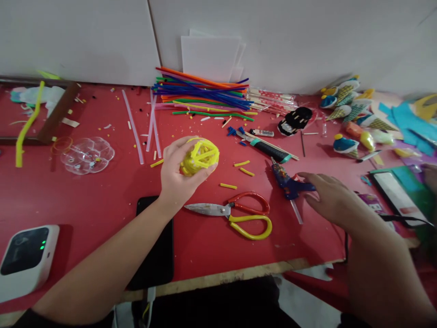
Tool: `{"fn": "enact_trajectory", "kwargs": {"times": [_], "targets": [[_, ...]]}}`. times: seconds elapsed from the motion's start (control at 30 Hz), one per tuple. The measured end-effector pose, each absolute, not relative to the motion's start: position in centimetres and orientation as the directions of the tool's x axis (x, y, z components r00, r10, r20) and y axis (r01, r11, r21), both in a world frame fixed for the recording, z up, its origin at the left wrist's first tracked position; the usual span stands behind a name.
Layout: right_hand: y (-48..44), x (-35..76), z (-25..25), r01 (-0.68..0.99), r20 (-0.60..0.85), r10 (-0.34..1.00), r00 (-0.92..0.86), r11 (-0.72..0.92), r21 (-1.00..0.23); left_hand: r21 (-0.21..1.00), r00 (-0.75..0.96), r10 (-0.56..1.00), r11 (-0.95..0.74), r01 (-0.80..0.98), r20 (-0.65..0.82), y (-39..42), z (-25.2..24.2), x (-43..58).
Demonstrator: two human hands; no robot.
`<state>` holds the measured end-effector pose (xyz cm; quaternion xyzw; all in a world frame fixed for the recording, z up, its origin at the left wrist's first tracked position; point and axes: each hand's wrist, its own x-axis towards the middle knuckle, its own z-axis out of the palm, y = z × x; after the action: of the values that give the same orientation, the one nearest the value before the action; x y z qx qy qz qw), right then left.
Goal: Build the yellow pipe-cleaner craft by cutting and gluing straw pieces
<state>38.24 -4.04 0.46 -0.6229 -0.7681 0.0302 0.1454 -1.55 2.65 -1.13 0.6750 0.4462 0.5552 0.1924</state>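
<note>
A round yellow openwork piece [201, 156] sits in my left hand [177, 171], fingers and thumb around its sides, above the red table [218, 255]. On the right, my right hand [327, 198] is at the handle of a dark blue glue gun [290, 182], fingers curled near it; whether it grips the handle is unclear. A clear glue stick [296, 212] sticks out of the gun. Between the hands lie scissors [251, 221] with one red and one yellow handle, and short yellow pieces [228, 186].
Colourful pipe cleaners [205, 93] lie by the wall. A green-black cutter [269, 149] rests beyond the glue gun. At left are a clear flower-shaped tray [88, 156], a white device [30, 259] and a black phone [157, 255]. Small bird-like figures [345, 145] lie at right.
</note>
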Motion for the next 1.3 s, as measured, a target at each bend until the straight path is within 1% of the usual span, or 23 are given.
{"fn": "enact_trajectory", "kwargs": {"times": [0.1, 0.17, 0.23, 0.33, 0.37, 0.4, 0.5, 0.57, 0.67, 0.73, 0.83, 0.97, 1.1, 1.3], "targets": [[-4.5, 37.1, -0.4, 0.952, 0.201, 0.97, -0.139, 0.187, -0.244, 0.75, 0.043, 0.817, -0.548, 0.37, 0.575, 2.6, -1.0, -1.6], [-4.7, 36.0, -0.2, 0.93, 0.241, 0.963, -0.121, 0.195, -0.313, 0.73, 0.059, 0.799, -0.575, 0.369, 0.598, 2.6, -1.1, -1.7], [-5.1, 34.6, 0.5, 0.889, 0.283, 0.95, -0.128, 0.237, -0.393, 0.703, 0.072, 0.776, -0.603, 0.378, 0.627, 2.6, -1.2, -1.7], [-5.9, 31.6, 2.1, 0.797, 0.361, 0.918, -0.166, 0.341, -0.499, 0.668, 0.111, 0.76, -0.623, 0.407, 0.641, 2.5, -1.1, -1.7], [-6.2, 30.4, 2.8, 0.701, 0.392, 0.898, -0.201, 0.411, -0.583, 0.658, 0.129, 0.757, -0.627, 0.417, 0.641, 2.5, -1.1, -1.7], [-6.4, 29.1, 3.4, 0.64, 0.406, 0.89, -0.208, 0.438, -0.631, 0.647, 0.149, 0.756, -0.631, 0.429, 0.638, 2.5, -1.0, -1.8], [-6.7, 25.6, 4.5, 0.556, 0.418, 0.881, -0.223, 0.467, -0.687, 0.622, 0.201, 0.761, -0.628, 0.468, 0.617, 2.3, -0.8, -1.9], [-6.7, 23.9, 4.5, 0.552, 0.416, 0.884, -0.215, 0.461, -0.695, 0.635, 0.204, 0.775, -0.614, 0.469, 0.599, 2.3, -0.8, -2.0], [-6.5, 22.3, 3.7, 0.568, 0.44, 0.885, -0.152, 0.443, -0.693, 0.681, 0.163, 0.79, -0.597, 0.424, 0.591, 2.4, -0.9, -2.0], [-6.4, 21.7, 3.1, 0.578, 0.446, 0.886, -0.125, 0.43, -0.694, 0.685, 0.155, 0.793, -0.591, 0.426, 0.589, 2.4, -1.0, -2.1], [-6.3, 21.1, 2.7, 0.586, 0.466, 0.877, -0.115, 0.438, -0.681, 0.653, 0.194, 0.79, -0.595, 0.468, 0.581, 2.4, -0.9, -2.2], [-6.3, 20.8, 2.6, 0.603, 0.498, 0.863, -0.084, 0.442, -0.664, 0.616, 0.22, 0.766, -0.623, 0.482, 0.604, 2.3, -0.6, -2.2], [-6.3, 20.9, 2.6, 0.62, 0.492, 0.867, -0.082, 0.431, -0.656, 0.596, 0.2, 0.749, -0.634, 0.493, 0.631, 2.3, -0.6, -2.0], [-6.4, 21.1, 2.6, 0.618, 0.448, 0.89, -0.089, 0.402, -0.676, 0.578, 0.211, 0.759, -0.617, 0.533, 0.616, 2.3, -0.5, -2.0]]}}
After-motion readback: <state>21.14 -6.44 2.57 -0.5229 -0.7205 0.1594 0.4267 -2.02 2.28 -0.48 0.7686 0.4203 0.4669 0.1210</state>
